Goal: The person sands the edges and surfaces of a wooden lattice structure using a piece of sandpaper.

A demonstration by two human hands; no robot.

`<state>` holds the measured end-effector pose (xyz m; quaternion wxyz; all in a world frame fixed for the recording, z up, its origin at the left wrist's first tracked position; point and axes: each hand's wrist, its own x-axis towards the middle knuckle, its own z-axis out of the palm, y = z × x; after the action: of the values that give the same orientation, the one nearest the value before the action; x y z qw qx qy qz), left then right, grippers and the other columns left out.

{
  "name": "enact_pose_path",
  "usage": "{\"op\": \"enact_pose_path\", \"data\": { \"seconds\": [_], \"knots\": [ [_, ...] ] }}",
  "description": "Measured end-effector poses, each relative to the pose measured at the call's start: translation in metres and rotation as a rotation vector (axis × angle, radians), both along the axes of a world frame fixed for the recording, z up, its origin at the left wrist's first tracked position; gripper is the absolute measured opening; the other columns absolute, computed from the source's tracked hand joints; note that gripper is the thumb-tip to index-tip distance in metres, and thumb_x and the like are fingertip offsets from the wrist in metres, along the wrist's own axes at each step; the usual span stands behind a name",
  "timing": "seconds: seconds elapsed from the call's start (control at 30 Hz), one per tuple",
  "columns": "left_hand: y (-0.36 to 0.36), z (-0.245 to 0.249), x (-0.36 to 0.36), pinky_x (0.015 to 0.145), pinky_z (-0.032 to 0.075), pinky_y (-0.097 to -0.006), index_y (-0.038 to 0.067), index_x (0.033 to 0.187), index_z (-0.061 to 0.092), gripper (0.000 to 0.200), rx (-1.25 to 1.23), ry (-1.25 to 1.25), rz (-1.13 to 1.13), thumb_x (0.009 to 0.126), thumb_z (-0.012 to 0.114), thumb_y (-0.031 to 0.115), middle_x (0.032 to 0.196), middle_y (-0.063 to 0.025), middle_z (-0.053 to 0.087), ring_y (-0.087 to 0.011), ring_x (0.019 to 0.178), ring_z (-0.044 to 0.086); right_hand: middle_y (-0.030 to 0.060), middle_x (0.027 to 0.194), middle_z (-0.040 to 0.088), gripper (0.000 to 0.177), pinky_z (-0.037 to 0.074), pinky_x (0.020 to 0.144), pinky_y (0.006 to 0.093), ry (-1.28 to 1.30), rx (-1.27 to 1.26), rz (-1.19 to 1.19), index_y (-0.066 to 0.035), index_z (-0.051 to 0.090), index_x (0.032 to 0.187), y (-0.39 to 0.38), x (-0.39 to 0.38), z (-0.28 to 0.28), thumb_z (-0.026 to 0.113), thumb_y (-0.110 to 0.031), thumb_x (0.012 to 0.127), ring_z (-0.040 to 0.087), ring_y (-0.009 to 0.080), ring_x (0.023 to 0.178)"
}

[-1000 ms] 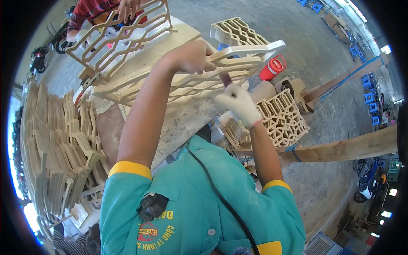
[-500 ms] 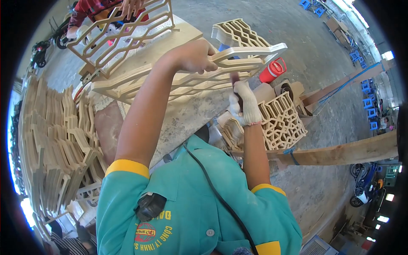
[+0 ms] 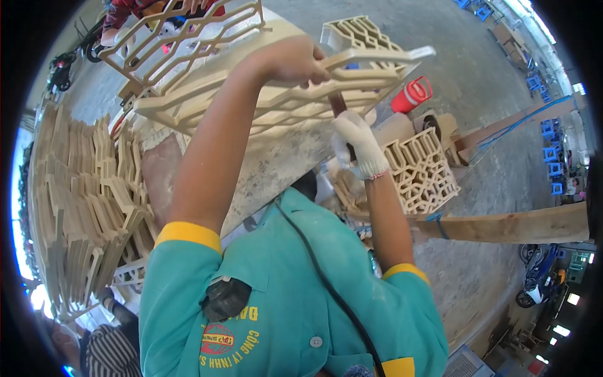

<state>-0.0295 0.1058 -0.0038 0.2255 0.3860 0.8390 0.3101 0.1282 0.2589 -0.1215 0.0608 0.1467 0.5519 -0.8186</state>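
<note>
A pale wooden lattice panel is tilted up over the work table. My bare left hand is closed around its upper bar. Below and to the right, my gloved right hand is closed on a brown strip that looks like sandpaper. The strip's upper end overlaps the panel's lower bars, and part of it is hidden in the glove. A flat brown sheet lies on the table left of my left forearm.
Many lattice panels are stacked at the left. Across the table a person's hand holds another panel. Further panels stand behind and at right, near a red jug. A wooden beam juts in from the right.
The panel's right end has risen slightly, along with my left hand. My right hand has shifted up and left, bringing the brown strip across the panel's lower bars.
</note>
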Motion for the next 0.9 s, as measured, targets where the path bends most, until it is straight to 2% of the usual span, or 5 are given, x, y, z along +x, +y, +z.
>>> {"op": "enact_pose_path", "data": {
  "seconds": [0.13,0.47,0.57,0.63,0.9],
  "knots": [
    [0.003,-0.007,-0.011,0.072,0.054,-0.0315,-0.002,0.098,0.075,0.034,0.015,0.099,0.04,0.078,0.072,0.025,0.082,-0.0111,0.073,-0.0181,0.071,0.069,-0.0028,0.055,0.045,0.023,0.027,0.03,0.0236,-0.045,-0.23,-0.267,-0.012,0.052,0.085,0.03,-0.019,-0.013,0.065,-0.029,0.091,0.037,0.0088,0.034],
    [-0.002,0.004,-0.006,0.067,0.052,-0.0339,-0.003,0.094,0.075,0.046,0.014,0.258,0.114,0.074,0.079,0.038,0.078,-0.0174,0.072,-0.0227,0.069,0.066,-0.0001,0.06,0.05,0.021,0.028,0.033,0.0236,-0.001,0.406,-0.035,-0.009,0.056,0.084,-0.005,-0.01,0.001,0.065,-0.028,0.088,0.04,0.0084,0.037],
    [0.002,-0.003,-0.011,0.068,0.052,-0.0344,-0.002,0.095,0.076,0.044,0.007,0.283,0.156,0.074,0.078,0.037,0.079,-0.0171,0.072,-0.0231,0.069,0.066,-0.0005,0.064,0.052,0.025,0.028,0.034,0.0229,-0.078,0.061,-0.211,-0.008,0.056,0.088,0.014,-0.024,-0.007,0.071,-0.028,0.085,0.041,0.0082,0.038],
    [0.0,0.001,-0.008,0.068,0.052,-0.0345,-0.002,0.096,0.076,0.044,-0.006,0.264,0.155,0.074,0.078,0.036,0.079,-0.0171,0.072,-0.0233,0.07,0.066,-0.0008,0.064,0.052,0.025,0.027,0.034,0.0229,0.056,0.433,-0.021,-0.009,0.056,0.089,0.011,-0.019,-0.015,0.07,-0.03,0.085,0.041,0.0081,0.039],
    [0.004,0.002,-0.01,0.068,0.052,-0.0348,-0.002,0.094,0.076,0.041,-0.001,0.273,0.158,0.074,0.079,0.035,0.077,-0.0171,0.072,-0.0241,0.068,0.066,-0.0035,0.062,0.047,0.023,0.023,0.035,0.0214,-0.012,0.144,0.025,-0.012,0.049,0.083,0.005,-0.011,-0.002,0.065,-0.028,0.089,0.039,0.0047,0.042]
  ]
}}
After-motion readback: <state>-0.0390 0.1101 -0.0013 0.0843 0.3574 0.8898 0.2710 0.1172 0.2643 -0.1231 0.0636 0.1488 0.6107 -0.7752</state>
